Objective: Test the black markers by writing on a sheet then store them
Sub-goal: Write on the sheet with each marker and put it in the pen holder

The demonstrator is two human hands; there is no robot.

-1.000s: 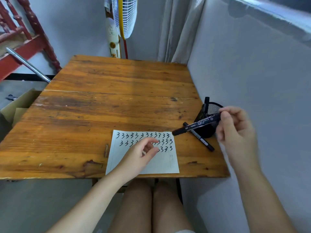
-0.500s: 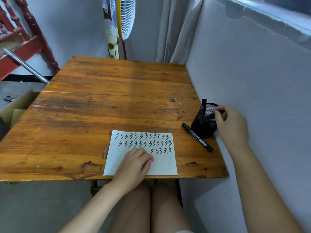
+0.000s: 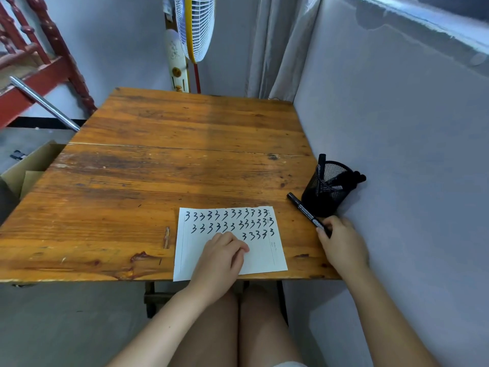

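Worn wooden table (image 3: 185, 154) against grey wall (image 3: 397, 128), fan (image 3: 194, 25) behind.

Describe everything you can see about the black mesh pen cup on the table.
The pen cup is a round holder of black wire mesh that looks like metal, standing upright near the right edge of the wooden table, close to the grey wall. Several black markers stick out of it, leaning on its rim. Another black marker lies on the table just left of its base; whether they touch is unclear. The right hand rests just in front of it, at that marker's near end.
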